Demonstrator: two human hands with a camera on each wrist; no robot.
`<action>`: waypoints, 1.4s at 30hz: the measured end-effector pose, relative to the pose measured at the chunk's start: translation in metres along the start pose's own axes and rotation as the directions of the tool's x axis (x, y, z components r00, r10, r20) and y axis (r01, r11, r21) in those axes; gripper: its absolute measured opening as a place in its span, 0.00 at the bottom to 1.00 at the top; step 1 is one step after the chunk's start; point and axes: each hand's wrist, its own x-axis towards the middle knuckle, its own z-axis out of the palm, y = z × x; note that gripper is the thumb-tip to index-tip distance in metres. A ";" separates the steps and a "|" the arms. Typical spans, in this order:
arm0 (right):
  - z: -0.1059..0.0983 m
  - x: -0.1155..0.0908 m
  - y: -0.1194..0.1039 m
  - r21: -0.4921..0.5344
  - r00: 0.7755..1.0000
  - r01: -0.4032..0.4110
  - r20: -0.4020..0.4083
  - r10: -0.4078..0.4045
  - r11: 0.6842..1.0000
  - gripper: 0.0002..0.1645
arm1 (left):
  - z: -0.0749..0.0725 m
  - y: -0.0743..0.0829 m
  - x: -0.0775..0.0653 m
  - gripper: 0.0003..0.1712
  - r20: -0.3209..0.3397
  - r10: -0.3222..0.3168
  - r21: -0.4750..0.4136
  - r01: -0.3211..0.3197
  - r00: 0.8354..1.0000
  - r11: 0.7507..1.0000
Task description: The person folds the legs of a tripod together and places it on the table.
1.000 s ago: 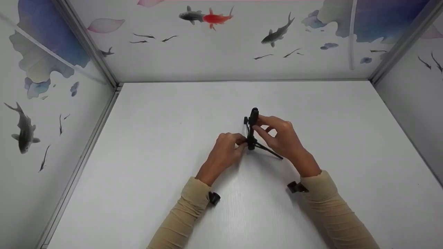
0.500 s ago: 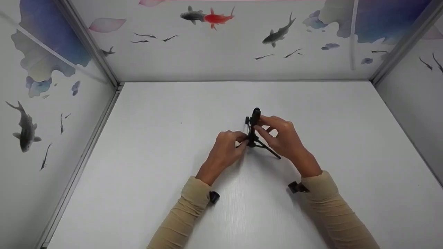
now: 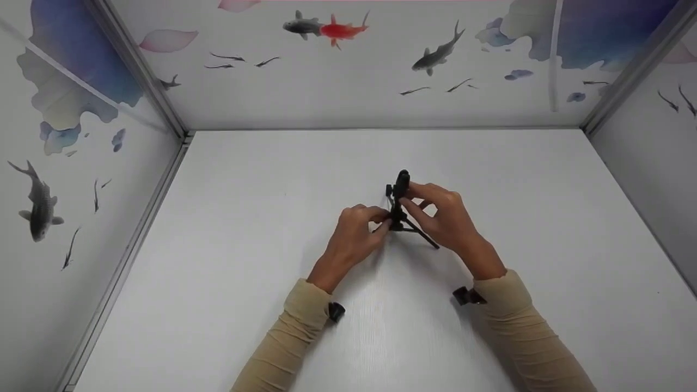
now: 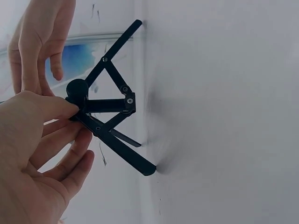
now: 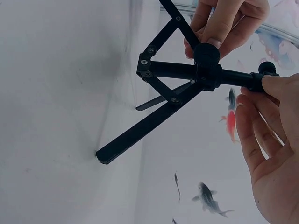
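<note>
A small black tripod (image 3: 402, 188) stands with its legs spread on the white table. My left hand (image 3: 355, 233) pinches it at the collar where the legs join, thumb and index finger beside a round knob (image 4: 77, 88). Higher up, my right hand (image 3: 447, 218) holds the upper part of the column near a smaller knob (image 5: 267, 68) in the right wrist view. Hinged braces (image 5: 161, 88) run from the lower centre tube (image 5: 173, 70) out to the legs. One leg (image 4: 128, 151) reaches the tabletop with its rounded tip. The tripod's top is partly hidden by my right fingers in the right wrist view.
The white table (image 3: 245, 179) is bounded by panels printed with fish and petals at the back (image 3: 348, 87) and sides. Grey metal frame posts (image 3: 141, 71) stand at the corners. Both wrists carry small black cameras.
The tripod's braces have swung outward and its lower centre hub has risen a little, while the near right leg's tip has shifted slightly left. Both hands keep their grip, nearly still.
</note>
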 end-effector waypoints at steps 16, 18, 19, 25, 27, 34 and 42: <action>-0.001 0.001 -0.001 -0.002 1.000 -0.002 -0.002 0.002 1.000 0.21 | 0.000 0.001 0.001 0.07 -0.038 0.015 -0.022 -0.015 0.999 1.000; 0.000 0.000 -0.001 0.003 1.000 -0.002 -0.005 0.002 1.000 0.21 | 0.000 0.002 0.001 0.07 -0.042 0.016 -0.024 -0.017 0.999 1.000; 0.000 0.000 -0.001 0.002 1.000 -0.002 -0.002 0.002 1.000 0.21 | 0.000 0.002 0.000 0.07 -0.042 0.013 -0.025 -0.014 0.999 1.000; 0.000 0.000 -0.001 0.011 1.000 -0.009 0.004 0.009 1.000 0.21 | 0.001 0.001 -0.001 0.08 -0.049 0.005 -0.032 -0.007 0.999 0.999; 0.000 0.000 -0.001 0.010 1.000 -0.009 0.004 0.009 1.000 0.21 | 0.002 0.001 -0.001 0.08 -0.054 0.006 -0.031 -0.008 0.999 0.999; -0.001 0.000 -0.001 0.013 1.000 -0.007 0.006 0.007 1.000 0.21 | 0.001 0.001 -0.001 0.08 -0.062 0.010 -0.031 -0.012 0.998 0.999; -0.001 0.000 -0.001 0.023 1.000 -0.017 0.013 0.016 1.000 0.22 | 0.001 0.002 0.000 0.07 -0.091 0.023 -0.040 -0.027 0.996 0.999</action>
